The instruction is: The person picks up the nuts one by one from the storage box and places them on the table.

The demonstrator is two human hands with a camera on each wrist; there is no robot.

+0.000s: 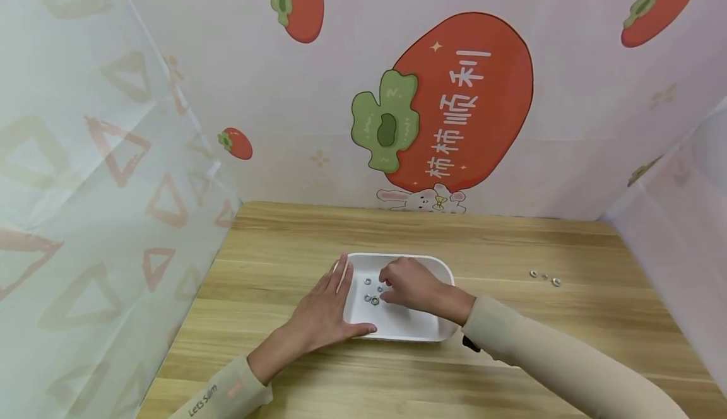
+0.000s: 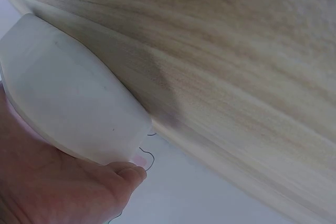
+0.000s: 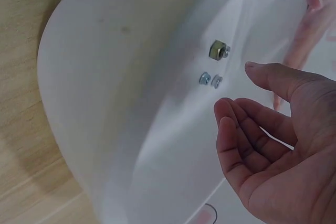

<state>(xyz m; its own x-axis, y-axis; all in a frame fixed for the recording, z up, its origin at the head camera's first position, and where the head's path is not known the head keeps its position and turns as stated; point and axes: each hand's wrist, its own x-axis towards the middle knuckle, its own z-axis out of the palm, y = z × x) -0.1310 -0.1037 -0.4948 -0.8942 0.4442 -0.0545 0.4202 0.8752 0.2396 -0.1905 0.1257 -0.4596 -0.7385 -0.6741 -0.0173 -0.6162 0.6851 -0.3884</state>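
A white tray [image 1: 409, 329] lies on the wooden table, with several small metal nuts [image 1: 375, 301] toward its left half. My left hand [image 1: 320, 312] rests spread over the tray's left end, its fingers straight along the left rim and its thumb at the near rim. In the left wrist view, the thumb [image 2: 128, 174] touches the tray's edge. My right hand [image 1: 414, 285] hovers over the tray just right of the nuts. Its fingers are loosely bent and the thumb stands apart, with nothing seen between them. A brassy hex nut [image 3: 217, 50] shows close by in the right wrist view.
To the right of the tray, 3 small metal pieces [image 1: 556, 282] lie in a short row on the wooden table [image 1: 500, 368]. Behind the table rises a printed backdrop [image 1: 335, 173] with persimmon drawings, and a patterned sheet [image 1: 85, 217] hangs at the left.
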